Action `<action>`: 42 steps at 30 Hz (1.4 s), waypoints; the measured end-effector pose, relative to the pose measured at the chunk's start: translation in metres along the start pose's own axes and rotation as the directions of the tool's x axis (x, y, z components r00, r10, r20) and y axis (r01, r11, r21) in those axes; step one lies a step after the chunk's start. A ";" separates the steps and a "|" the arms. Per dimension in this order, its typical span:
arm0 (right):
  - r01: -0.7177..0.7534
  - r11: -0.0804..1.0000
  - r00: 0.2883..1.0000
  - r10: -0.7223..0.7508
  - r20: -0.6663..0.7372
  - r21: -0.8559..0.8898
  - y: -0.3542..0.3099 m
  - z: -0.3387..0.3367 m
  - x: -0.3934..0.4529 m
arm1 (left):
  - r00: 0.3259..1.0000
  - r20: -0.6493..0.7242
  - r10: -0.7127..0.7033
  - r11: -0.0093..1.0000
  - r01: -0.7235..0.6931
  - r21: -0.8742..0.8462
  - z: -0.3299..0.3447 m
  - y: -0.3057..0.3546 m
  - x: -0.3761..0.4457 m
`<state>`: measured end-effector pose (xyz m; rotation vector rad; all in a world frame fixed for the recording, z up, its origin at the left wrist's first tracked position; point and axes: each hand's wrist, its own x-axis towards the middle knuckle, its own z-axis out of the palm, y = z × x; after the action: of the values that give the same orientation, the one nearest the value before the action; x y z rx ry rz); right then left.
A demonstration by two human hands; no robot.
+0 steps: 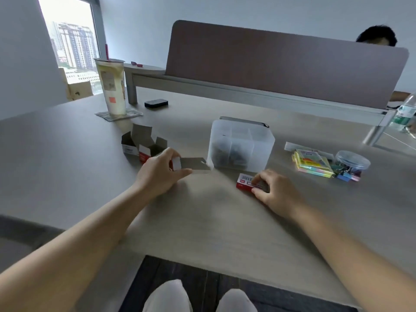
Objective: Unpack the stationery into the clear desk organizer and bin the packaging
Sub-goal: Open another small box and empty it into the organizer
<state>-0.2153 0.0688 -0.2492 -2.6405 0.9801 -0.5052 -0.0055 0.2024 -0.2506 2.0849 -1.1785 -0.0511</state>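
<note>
Left hand (161,171): fingers and thumb pinch a small red-and-white carton (177,164) with a long grey flap sticking out toward the organizer; held just above the counter (202,221).
Right hand (273,191): fingers curled over a second red carton (244,181), which lies flat on the counter with its barcode end up; grey contents seem to show under the fingertips, blurred.
Clear desk organizer (242,146): upright between the hands and further back, divided into compartments; dark small items lie in the front ones, kind not readable.
Opened cartons (141,146): two, flaps up, just behind the left hand, not yet binned.
Still packed: sticky notes (311,165) and a round tub of binder clips (352,162), touching each other, to the right of the organizer.
Bin: not in view.
Risk, spill: both cartons are handled at once; if the right-hand one is open, loose contents would likely scatter over the counter.
Risk, knock: the left carton's flap ends very near the organizer's corner; a forward push could shove it.
Risk, mixing: tipping contents in without aiming could put them in a compartment already in use.
Risk, clutter: a tall drink cup (112,86) stands behind the opened cartons; a sweep to gather packaging could catch it.
</note>
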 end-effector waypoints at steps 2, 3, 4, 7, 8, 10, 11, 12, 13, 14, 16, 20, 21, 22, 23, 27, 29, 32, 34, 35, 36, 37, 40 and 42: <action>0.034 0.999 0.999 -0.033 0.017 -0.022 -0.009 0.006 0.001 | 0.999 -0.037 -0.026 0.998 0.029 0.063 -0.006 -0.009 -0.004; 0.059 0.998 0.998 -0.059 0.030 -0.022 -0.014 0.009 0.002 | 0.998 -0.059 -0.033 0.994 0.039 0.100 -0.010 -0.014 -0.005; 0.092 0.996 0.995 -0.091 0.049 -0.021 -0.021 0.013 0.005 | 0.996 -0.077 -0.034 0.988 0.045 0.146 -0.012 -0.020 -0.005; 0.211 0.977 0.969 -0.203 0.142 -0.043 -0.044 0.027 0.018 | 0.995 -0.099 -0.029 0.947 0.059 0.317 -0.021 -0.035 -0.001; 0.244 0.968 0.957 -0.229 0.176 -0.065 -0.051 0.032 0.022 | 0.995 -0.092 -0.041 0.931 0.071 0.359 -0.023 -0.040 0.001; 0.282 0.955 0.939 -0.255 0.230 -0.088 -0.066 0.044 0.035 | 0.992 -0.080 -0.098 0.909 0.122 0.397 -0.028 -0.049 0.005; 0.287 0.954 0.934 -0.259 0.246 -0.082 -0.072 0.049 0.041 | 0.988 -0.074 -0.133 0.905 0.152 0.397 -0.030 -0.054 0.008; 0.289 0.955 0.929 -0.262 0.260 -0.069 -0.078 0.054 0.049 | 0.983 -0.070 -0.167 0.904 0.181 0.387 -0.032 -0.058 0.012; 0.288 0.956 0.926 -0.263 0.271 -0.055 -0.083 0.058 0.056 | 0.978 -0.066 -0.196 0.905 0.206 0.372 -0.034 -0.063 0.016; 0.288 0.957 0.923 -0.265 0.278 -0.042 -0.088 0.063 0.063 | 0.974 -0.065 -0.216 0.906 0.225 0.359 -0.035 -0.067 0.020; 0.285 0.958 0.921 -0.268 0.282 -0.022 -0.093 0.070 0.078 | 0.969 -0.070 -0.239 0.904 0.248 0.349 -0.037 -0.074 0.029; 0.280 0.960 0.921 -0.275 0.275 0.022 -0.098 0.082 0.102 | 0.964 -0.085 -0.252 0.902 0.265 0.340 -0.036 -0.084 0.043; 0.280 0.960 0.920 -0.277 0.277 0.031 -0.099 0.084 0.105 | 0.964 -0.087 -0.253 0.906 0.267 0.327 -0.036 -0.085 0.045; 0.282 0.959 0.919 -0.281 0.276 0.036 -0.099 0.085 0.107 | 0.963 -0.089 -0.254 0.912 0.269 0.309 -0.036 -0.086 0.045; 0.288 0.957 0.921 -0.288 0.263 0.041 -0.100 0.085 0.107 | 0.962 -0.093 -0.256 0.919 0.272 0.287 -0.036 -0.086 0.045; 0.353 0.936 0.932 -0.352 0.091 0.011 -0.099 0.076 0.096 | 0.970 -0.158 -0.183 0.955 0.214 0.207 -0.039 -0.078 0.038; 0.396 0.918 0.918 -0.396 -0.005 -0.004 -0.098 0.065 0.084 | 0.981 -0.156 -0.112 0.975 0.139 0.172 -0.040 -0.066 0.035; 0.433 0.901 0.893 -0.433 -0.119 -0.029 -0.088 0.043 0.073 | 0.996 -0.087 -0.007 0.994 0.016 0.112 -0.035 -0.041 0.036; 0.401 0.916 0.901 -0.400 -0.164 -0.033 -0.076 0.023 0.071 | 0.999 -0.019 0.048 0.996 -0.047 0.077 -0.027 -0.023 0.041; 0.373 0.927 0.911 -0.373 -0.175 -0.036 -0.070 0.012 0.072 | 0.997 0.019 0.070 0.996 -0.071 0.061 -0.022 -0.014 0.046; 0.343 0.939 0.921 -0.344 -0.182 -0.036 -0.063 0.002 0.073 | 0.994 0.059 0.089 0.995 -0.092 0.047 -0.017 -0.007 0.050; 0.316 0.948 0.929 -0.315 -0.192 -0.030 -0.055 -0.007 0.076 | 0.989 0.098 0.110 0.993 -0.114 0.033 -0.012 -0.001 0.054; 0.243 0.969 0.945 -0.227 -0.236 0.042 -0.032 -0.028 0.089 | 0.967 0.202 0.158 0.987 -0.160 -0.004 0.004 0.013 0.072; 0.190 0.976 0.963 -0.164 -0.216 0.109 -0.021 -0.036 0.101 | 0.953 0.250 0.171 0.985 -0.168 -0.032 0.014 0.017 0.086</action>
<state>-0.1466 0.0120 -0.1858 -2.6102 0.7392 -0.8683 0.0268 0.1234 -0.2243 2.0020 -1.5030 -0.2471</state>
